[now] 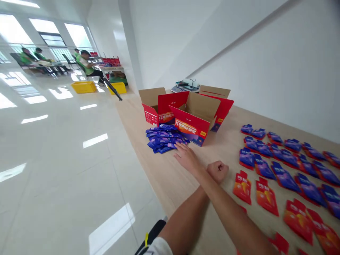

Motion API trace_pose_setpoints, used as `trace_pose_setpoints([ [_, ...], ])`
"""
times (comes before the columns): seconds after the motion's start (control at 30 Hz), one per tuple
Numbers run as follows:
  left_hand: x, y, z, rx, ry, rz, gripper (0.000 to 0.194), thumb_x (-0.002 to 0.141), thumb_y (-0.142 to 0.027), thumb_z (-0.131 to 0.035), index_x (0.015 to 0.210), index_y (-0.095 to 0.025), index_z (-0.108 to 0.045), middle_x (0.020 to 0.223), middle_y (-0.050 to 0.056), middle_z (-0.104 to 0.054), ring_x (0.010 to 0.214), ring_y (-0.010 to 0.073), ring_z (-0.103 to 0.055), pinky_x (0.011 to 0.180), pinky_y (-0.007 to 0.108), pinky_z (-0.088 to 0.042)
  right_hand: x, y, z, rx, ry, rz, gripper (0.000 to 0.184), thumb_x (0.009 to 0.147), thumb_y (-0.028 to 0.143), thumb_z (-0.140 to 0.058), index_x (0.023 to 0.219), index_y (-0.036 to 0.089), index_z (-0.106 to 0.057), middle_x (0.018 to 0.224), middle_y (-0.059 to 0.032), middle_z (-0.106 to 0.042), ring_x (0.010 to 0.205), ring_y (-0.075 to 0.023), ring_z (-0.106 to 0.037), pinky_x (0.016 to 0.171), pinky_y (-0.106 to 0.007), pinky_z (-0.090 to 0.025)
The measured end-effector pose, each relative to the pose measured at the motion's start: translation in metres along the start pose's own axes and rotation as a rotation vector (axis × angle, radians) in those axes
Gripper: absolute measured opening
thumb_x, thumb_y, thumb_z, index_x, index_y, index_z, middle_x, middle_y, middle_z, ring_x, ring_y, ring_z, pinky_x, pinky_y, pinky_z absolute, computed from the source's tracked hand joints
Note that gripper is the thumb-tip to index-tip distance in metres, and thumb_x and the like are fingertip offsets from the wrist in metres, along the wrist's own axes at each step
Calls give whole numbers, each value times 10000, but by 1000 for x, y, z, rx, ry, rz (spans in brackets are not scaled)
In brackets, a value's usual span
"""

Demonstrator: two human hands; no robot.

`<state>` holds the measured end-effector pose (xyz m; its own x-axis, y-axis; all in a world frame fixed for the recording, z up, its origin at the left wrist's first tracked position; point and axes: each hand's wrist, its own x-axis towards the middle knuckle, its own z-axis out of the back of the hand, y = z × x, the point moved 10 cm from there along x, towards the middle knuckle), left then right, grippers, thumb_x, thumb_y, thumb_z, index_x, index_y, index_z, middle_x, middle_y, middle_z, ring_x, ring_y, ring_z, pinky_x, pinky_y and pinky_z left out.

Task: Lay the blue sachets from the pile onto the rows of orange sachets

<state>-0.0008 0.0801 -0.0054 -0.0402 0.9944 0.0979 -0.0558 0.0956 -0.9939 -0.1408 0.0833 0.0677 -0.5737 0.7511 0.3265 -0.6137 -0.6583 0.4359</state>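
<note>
My arms cross over the wooden table (164,177). My right hand (186,157) lies flat with fingers stretched out, its fingertips just short of a pile of blue sachets (163,139). My left hand (217,171) is a closed fist resting on the table behind my right forearm; nothing shows in it. Just beyond the pile stand two open red cardboard boxes (195,122) with printed fronts. To the right, blue sachets (281,159) lie in rows, and red sachets (265,196) lie in a nearer row.
Some small devices and cables (186,86) lie at the table's far end by the white wall. Left of the table is glossy white floor. Far off, people in green sit at tables near yellow crates (83,86) and windows.
</note>
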Motion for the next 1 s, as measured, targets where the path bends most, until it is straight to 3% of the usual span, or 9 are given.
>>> trace_pose_setpoints([
  [0.1,3,4,-4,8,28,12,220,827,-227,-629,624,-172,-562,567,-52,-468,569,113,-429,556,252,-281,27,-14,-16,-28,-29,-22,410,967,272,-659,1368,190,-652,1423,-131,-635,1343,-270,-552,1142,-448,-430],
  [0.23,7,7,-3,-27,-9,38,220,806,-174,-627,603,-177,-540,544,-60,-439,542,106,-401,529,250,-270,42,-18,-17,-97,-83,-1,276,920,247,-728,1195,240,-713,1220,-78,-702,1148,-262,-615,1031,-417,-485],
  [0.37,7,6,4,-38,-87,53,250,797,-156,-631,578,-181,-513,525,-62,-416,523,103,-384,514,254,-259,45,-11,-14,-162,-74,54,239,915,219,-726,1150,262,-726,1140,-69,-694,1077,-258,-600,960,-395,-492],
  [0.63,2,1,3,2,-65,59,237,800,-169,-635,588,-177,-530,531,-60,-432,527,101,-397,518,250,-259,39,-2,-6,-160,-75,113,298,986,158,-620,1189,310,-776,1045,-52,-728,1024,-229,-605,923,-361,-488],
  [0.83,7,6,5,-15,-95,51,224,779,-166,-616,577,-174,-519,530,-55,-412,539,106,-374,532,257,-250,31,-1,22,-146,-144,81,238,995,193,-623,1109,299,-803,1025,-62,-764,1058,-237,-608,932,-366,-488],
  [1.0,19,18,5,-163,-122,61,330,747,-204,-688,533,-191,-438,557,-32,-399,583,128,-388,592,267,-329,7,-18,75,-124,-194,-30,160,1004,219,-601,1048,233,-754,1048,-66,-773,1050,-242,-649,956,-381,-477],
])
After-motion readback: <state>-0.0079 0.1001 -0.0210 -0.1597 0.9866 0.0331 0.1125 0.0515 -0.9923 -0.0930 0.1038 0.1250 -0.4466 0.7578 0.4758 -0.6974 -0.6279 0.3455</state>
